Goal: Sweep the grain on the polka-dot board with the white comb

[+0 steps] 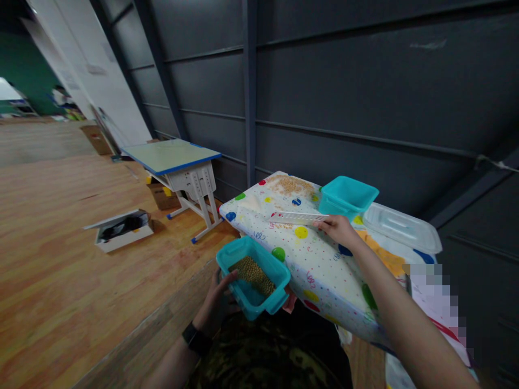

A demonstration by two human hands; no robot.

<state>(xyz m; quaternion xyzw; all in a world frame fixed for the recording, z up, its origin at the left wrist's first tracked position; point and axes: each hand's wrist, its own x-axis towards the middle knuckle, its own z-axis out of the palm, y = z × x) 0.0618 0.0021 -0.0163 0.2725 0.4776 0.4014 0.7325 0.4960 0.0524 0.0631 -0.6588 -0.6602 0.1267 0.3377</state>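
Observation:
My left hand (219, 302) grips a teal plastic box (253, 276) by its near side, held just off the table's front edge; greenish beans lie in its bottom. My right hand (339, 229) is closed on one end of a white ruler (298, 217) that lies flat across the table. The table (324, 270) wears a white cloth with coloured dots. A patch of pale grains (290, 185) is spread at the table's far corner, beyond the ruler.
A second teal box (347, 197) stands at the back of the table beside a clear plastic lid (401, 227). A school desk (174, 162) and an open white carton (119, 229) stand on the wooden floor to the left. A dark wall runs behind.

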